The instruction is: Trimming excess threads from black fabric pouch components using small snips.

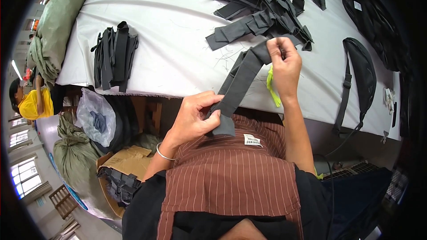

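Two hands hold one dark grey fabric strap (pixel 240 82) stretched between them: the left hand (pixel 193 118) pinches its near end, thumb on top and fingers closed around the squared-off tip just above a brown striped apron (pixel 231 173), while the right hand (pixel 284 62) is closed on the far end, up at the near edge of the table. The hands are well apart, and the strap runs slantwise from near-left to far-right with a slight twist along it. Something thin and yellow-green (pixel 272 86) hangs below the right hand (a cord or a tool handle, I cannot tell which). Just beyond the right hand lies a loose heap of similar grey straps (pixel 262 4) on the white table cover (pixel 178 35), and the held strap's far end touches or nearly touches that heap. A snag seems the likeliest trouble: pulling the strap nearer could drag a neighbouring piece off the table edge, and the twist could stay in if the pinch slips. To the left sits a neater stack of dark straps (pixel 114 55); to the right lies a black sling bag (pixel 360 80). Near-left, below the table, are a clear plastic bag (pixel 95 115) and a cardboard box (pixel 126 162), and another person in a yellow shirt (pixel 31 102) is at the far left.
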Tool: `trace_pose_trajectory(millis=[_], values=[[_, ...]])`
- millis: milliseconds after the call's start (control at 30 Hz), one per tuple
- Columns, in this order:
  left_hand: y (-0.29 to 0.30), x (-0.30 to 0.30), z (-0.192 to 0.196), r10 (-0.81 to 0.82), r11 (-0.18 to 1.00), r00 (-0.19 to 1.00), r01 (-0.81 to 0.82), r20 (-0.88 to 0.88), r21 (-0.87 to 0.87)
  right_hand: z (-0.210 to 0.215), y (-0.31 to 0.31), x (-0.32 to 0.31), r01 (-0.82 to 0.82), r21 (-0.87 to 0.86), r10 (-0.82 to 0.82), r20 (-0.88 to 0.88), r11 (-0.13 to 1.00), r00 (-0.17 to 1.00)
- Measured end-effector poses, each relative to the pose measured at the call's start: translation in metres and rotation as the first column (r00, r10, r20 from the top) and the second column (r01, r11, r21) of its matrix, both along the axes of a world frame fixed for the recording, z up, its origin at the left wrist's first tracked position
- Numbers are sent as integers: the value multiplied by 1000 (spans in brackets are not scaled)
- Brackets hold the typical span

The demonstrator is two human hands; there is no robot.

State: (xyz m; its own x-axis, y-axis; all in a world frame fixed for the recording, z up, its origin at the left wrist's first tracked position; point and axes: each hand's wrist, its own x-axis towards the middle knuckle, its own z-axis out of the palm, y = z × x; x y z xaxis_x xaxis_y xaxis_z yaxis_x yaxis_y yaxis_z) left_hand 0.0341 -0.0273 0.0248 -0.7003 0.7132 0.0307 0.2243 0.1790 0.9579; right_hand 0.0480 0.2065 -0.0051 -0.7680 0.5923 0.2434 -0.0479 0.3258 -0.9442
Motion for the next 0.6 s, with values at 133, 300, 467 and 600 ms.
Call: trace_pose_trajectory(millis=[133, 300, 467, 600], values=[[7, 5, 19, 201, 967, 788, -255, -581, -11, 8, -4, 13, -41, -467, -10, -107, 883, 994], [14, -10, 6, 187, 928, 685, -357, -704, -102, 17, -24, 13, -183, -359, 174, -59, 915, 983], [19, -4, 17, 210, 912, 693, -393, -690, -117, 34, -41, 16, -218, -343, 202, -84, 913, 976], [25, -1, 11, 145, 950, 683, -299, -715, -92, 22, -49, 10, -255, -254, 265, 6, 933, 964]])
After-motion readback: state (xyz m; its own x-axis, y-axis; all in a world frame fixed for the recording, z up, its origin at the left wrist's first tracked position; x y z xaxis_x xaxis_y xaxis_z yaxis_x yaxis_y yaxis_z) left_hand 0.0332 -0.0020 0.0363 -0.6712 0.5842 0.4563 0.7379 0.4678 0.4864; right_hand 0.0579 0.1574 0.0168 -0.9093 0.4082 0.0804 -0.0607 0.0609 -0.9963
